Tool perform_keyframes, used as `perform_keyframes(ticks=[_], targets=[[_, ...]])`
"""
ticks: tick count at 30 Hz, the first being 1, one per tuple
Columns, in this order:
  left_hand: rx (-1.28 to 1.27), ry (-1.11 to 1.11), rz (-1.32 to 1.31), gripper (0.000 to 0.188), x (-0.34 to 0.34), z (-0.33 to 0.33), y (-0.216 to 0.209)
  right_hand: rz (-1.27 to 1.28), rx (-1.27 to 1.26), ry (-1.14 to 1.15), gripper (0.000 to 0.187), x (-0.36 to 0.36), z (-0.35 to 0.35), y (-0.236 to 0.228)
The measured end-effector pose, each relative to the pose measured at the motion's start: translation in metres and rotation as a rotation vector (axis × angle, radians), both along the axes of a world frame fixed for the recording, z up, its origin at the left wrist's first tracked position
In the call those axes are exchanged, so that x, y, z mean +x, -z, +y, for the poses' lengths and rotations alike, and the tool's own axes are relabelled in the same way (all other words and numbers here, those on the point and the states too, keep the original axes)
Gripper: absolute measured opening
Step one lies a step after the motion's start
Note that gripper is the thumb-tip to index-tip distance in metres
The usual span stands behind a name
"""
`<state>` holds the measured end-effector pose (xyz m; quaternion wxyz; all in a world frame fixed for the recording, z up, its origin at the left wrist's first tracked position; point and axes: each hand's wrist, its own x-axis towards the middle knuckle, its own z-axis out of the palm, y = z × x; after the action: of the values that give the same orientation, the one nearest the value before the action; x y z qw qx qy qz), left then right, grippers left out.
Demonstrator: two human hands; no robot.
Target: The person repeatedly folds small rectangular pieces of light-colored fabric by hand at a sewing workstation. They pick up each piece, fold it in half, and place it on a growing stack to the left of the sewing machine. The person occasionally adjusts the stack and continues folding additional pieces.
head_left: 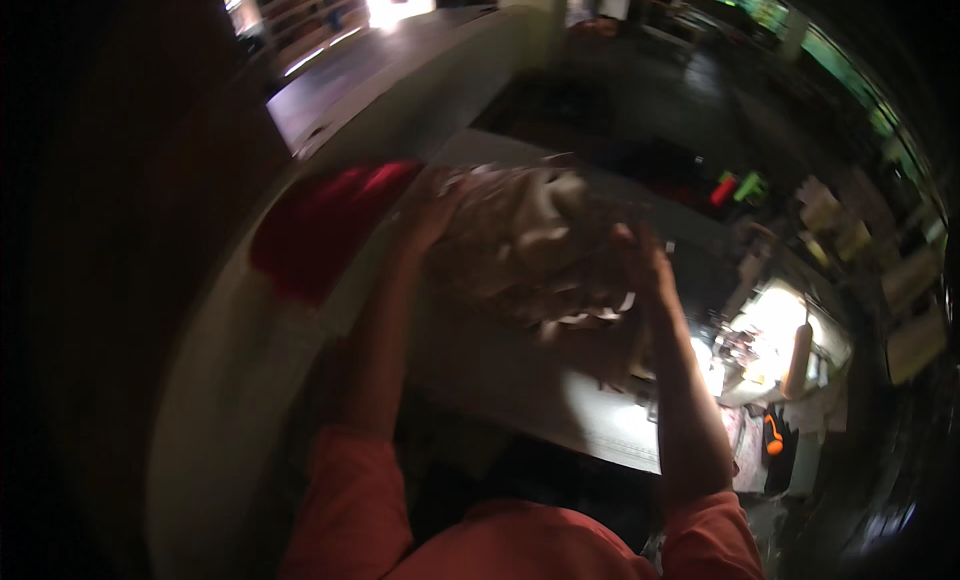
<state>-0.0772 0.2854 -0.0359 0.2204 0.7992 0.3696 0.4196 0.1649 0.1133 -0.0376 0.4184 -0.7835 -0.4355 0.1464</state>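
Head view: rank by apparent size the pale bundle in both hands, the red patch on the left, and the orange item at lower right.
1. Pale bundle and red patch: look alike; blur and nearness make ranking unsure.
2. Orange item: clearly smallest.

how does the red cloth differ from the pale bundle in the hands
The red cloth is one solid colour; the pale bundle is whitish and mottled. The cloth lies flat, untouched; the bundle is bulky, gripped by the left hand and right hand. Both are blurred.
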Motion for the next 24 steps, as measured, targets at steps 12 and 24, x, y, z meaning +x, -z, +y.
perform_keyframes(ticks=[12, 24], targets=[[-0.459, -0.357, -0.056, 0.036, -0.239, -0.145, 0.002, -0.165, 0.185, -0.225, 0.046, -0.066, -0.123, -0.04], [-0.485, -0.004, 0.01, 0.019, -0.15, -0.241, 0.066, -0.105, -0.027, -0.237, 0.024, -0.105, -0.225, -0.054]])
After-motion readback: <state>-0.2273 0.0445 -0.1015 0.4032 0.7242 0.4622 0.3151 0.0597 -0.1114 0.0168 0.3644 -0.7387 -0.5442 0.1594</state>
